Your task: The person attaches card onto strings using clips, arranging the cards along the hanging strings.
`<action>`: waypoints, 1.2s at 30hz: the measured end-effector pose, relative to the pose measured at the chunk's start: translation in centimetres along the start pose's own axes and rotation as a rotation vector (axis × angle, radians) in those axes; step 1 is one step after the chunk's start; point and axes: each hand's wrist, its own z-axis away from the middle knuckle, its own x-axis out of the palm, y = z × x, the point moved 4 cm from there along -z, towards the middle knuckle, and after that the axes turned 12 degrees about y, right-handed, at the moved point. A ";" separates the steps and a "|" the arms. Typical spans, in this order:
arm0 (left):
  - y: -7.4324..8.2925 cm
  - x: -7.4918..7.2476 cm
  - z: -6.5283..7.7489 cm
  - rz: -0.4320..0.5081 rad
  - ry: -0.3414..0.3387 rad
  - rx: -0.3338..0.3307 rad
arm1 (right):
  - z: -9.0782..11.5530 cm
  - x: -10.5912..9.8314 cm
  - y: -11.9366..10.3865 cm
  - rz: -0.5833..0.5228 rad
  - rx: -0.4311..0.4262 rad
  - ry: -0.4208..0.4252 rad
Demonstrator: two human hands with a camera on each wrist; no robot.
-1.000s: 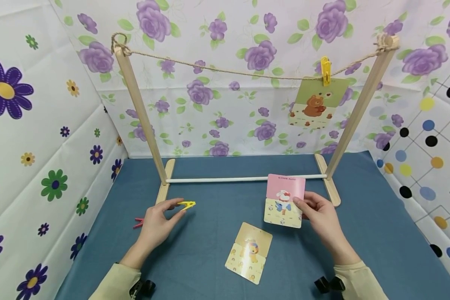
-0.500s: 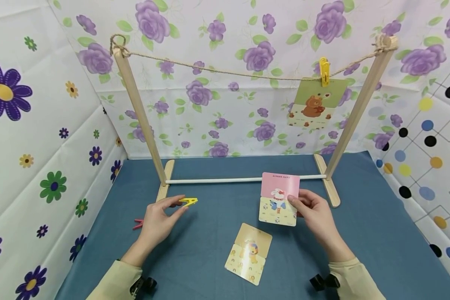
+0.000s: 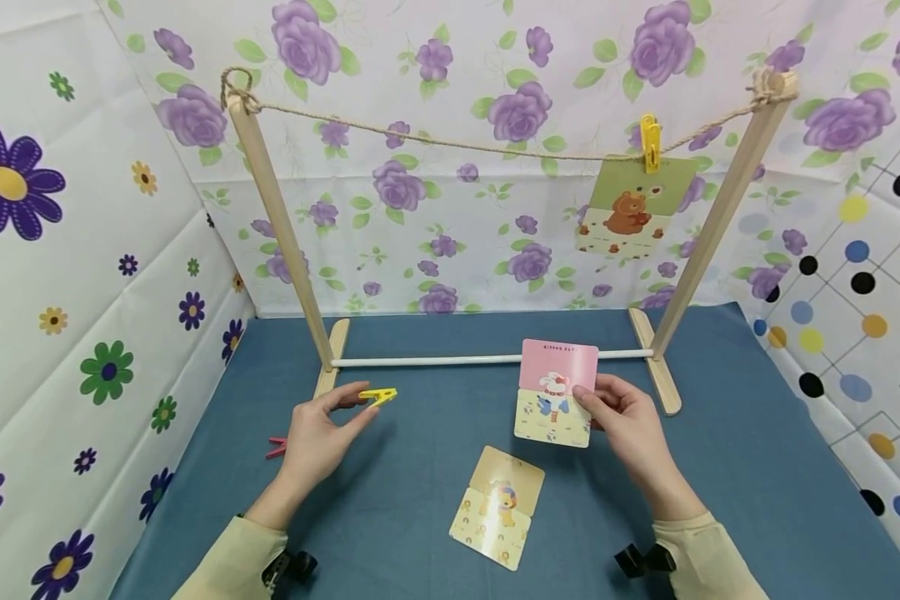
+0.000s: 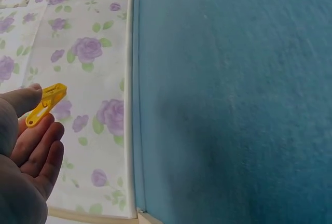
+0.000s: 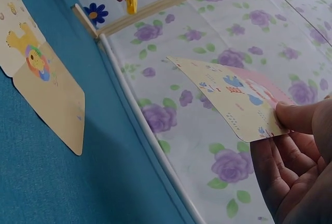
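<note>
Between thumb and fingers my left hand pinches a yellow clothespin, held above the cloth at the left. My right hand grips the right edge of a pink and cream card with a white rabbit on it, its face turned up toward the head camera. In the right wrist view the thumb lies on the front of the card and the fingers are behind it. A tan and cream card with a lion lies on the blue cloth between the hands.
A wooden frame stands at the back, with a twine line across its top and a white rod low down. Another yellow clothespin holds a green bear card on the line. A red clothespin lies left of my left hand.
My right hand has brought the rabbit card a little left and up. My left hand has lifted slightly, and the clothespin in it has turned a little.
</note>
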 end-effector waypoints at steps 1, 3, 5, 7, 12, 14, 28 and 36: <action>0.1 0.0 -0.1 0.005 0.003 -0.012 | 0.0 0.1 -0.1 -0.001 0.000 0.000; 0.3 0.0 -0.2 0.020 0.007 -0.034 | 0.0 0.2 -0.3 -0.005 0.004 0.000; 0.4 0.0 -0.3 0.028 0.010 -0.049 | 0.1 0.3 -0.4 -0.009 0.009 -0.003; 0.6 0.0 -0.4 0.035 0.009 -0.066 | 0.1 0.4 -0.5 -0.011 0.009 -0.007; 1.0 0.0 -0.9 0.055 0.017 -0.102 | 0.1 0.8 -1.1 -0.024 -0.008 -0.011; 1.3 -0.1 -1.2 0.067 0.027 -0.114 | 0.0 1.0 -1.4 -0.028 -0.016 -0.010; 4.6 -0.4 -4.1 0.090 0.062 -0.023 | -1.3 1.9 -3.6 -0.029 -0.074 -0.050; 6.6 -0.7 -6.2 0.079 0.053 0.054 | -2.1 2.1 -5.0 -0.033 -0.087 -0.059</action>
